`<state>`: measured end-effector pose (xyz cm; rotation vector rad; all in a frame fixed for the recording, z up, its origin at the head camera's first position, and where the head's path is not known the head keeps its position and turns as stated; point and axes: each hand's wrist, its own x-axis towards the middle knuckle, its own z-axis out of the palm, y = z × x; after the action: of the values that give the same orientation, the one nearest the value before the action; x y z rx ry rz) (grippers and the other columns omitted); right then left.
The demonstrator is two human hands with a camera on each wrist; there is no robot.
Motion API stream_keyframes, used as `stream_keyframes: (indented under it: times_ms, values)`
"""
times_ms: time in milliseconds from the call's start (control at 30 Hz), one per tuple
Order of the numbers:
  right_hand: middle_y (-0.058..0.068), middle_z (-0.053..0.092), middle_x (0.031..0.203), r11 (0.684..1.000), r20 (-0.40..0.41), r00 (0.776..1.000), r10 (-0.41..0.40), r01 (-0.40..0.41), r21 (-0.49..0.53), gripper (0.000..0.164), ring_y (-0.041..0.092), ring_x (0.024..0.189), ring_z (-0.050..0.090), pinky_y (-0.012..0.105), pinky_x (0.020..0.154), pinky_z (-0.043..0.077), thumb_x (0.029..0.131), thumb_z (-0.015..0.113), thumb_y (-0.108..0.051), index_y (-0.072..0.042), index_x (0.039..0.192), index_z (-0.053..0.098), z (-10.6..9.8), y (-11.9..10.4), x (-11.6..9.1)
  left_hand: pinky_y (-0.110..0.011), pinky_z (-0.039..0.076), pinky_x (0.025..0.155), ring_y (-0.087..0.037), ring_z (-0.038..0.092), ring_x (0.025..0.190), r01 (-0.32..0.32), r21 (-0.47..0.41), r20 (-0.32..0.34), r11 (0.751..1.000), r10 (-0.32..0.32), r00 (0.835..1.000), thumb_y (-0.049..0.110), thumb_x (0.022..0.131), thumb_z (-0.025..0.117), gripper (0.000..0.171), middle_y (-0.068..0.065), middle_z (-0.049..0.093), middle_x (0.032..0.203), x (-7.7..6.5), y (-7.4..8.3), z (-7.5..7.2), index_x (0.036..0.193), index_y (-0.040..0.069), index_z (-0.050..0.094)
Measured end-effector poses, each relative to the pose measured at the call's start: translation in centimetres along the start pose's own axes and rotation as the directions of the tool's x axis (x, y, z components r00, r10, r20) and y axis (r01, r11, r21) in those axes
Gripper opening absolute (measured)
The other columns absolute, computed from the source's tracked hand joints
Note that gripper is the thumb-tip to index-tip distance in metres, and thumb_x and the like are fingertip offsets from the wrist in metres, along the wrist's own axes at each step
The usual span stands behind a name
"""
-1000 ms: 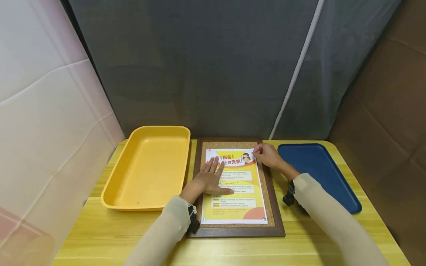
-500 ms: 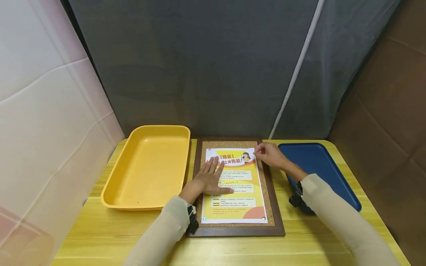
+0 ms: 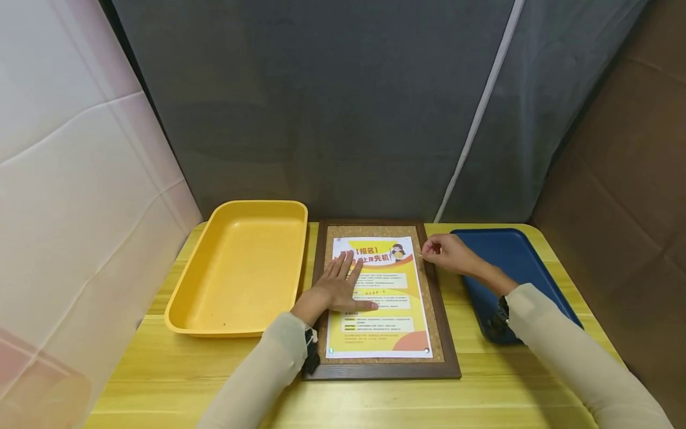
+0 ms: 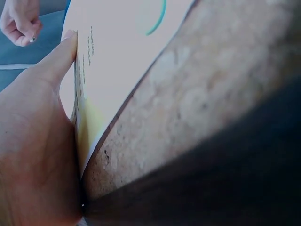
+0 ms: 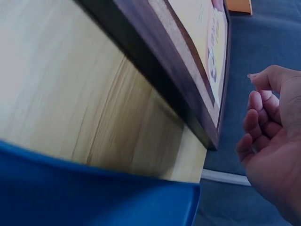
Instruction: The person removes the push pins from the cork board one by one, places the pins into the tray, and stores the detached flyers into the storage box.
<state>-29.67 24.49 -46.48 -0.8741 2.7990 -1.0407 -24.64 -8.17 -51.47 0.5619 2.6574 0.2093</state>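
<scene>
I see the framed corkboard [image 3: 383,372] beneath the left fingers, poster [image 3: 393,305] directly under them. Left hand [image 3: 340,287]: fingers straight, spread. Right hand [image 3: 449,254]: fingers curled, tips pinching a tiny object [image 4: 32,40], too small to identify.

At the lower centre, a yellow-and-white printed sheet of smooth paper [image 3: 370,344] is backed by a tan, rough, grainy cork panel [image 3: 375,360], edged by a dark-brown rectangular wood-grained border [image 3: 386,372] with a faint sheen. Smooth plastic is suggested by the yellow rectangular tray [image 3: 241,274], lower left, and the dark-blue rectangular tray [image 3: 501,250], lower right. The pale-yellow wood-grained tabletop [image 3: 375,405] is softly shined; the upper centre is filled by dark-grey matt cloth [image 3: 300,119].
</scene>
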Motion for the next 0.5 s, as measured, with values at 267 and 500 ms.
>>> stream_keyframes:
  times_ms: [267,500]
  values:
    - [0.0,0.068,0.085,1.0,0.036,0.999,-0.009,0.009,0.018,0.005,0.013,0.075,0.056,0.026,0.071,0.049,0.096,0.07,-0.004,-0.005,0.093,0.074,-1.0,1.1,-1.4,-0.048,-0.012,0.13,-0.025,-0.026,0.16,0.001,0.015,0.012,1.0,-0.002,1.0,0.092,0.087,0.046,0.124,-0.004,-0.031,0.172,-0.1,0.3,-0.1,0.169,0.021,-0.015]
    - [-0.002,0.066,0.083,0.998,0.067,0.996,-0.051,0.049,0.031,0.005,0.007,0.072,0.053,0.024,0.066,0.047,0.096,0.07,-0.001,-0.003,0.094,0.075,-1.6,2.4,-2.3,-0.048,-0.014,0.13,-0.026,-0.028,0.159,-0.004,-0.011,0.018,1.0,0.004,1.0,0.091,0.086,0.049,0.125,-0.005,-0.032,0.172,-0.1,0.1,0.1,0.169,0.022,-0.015]
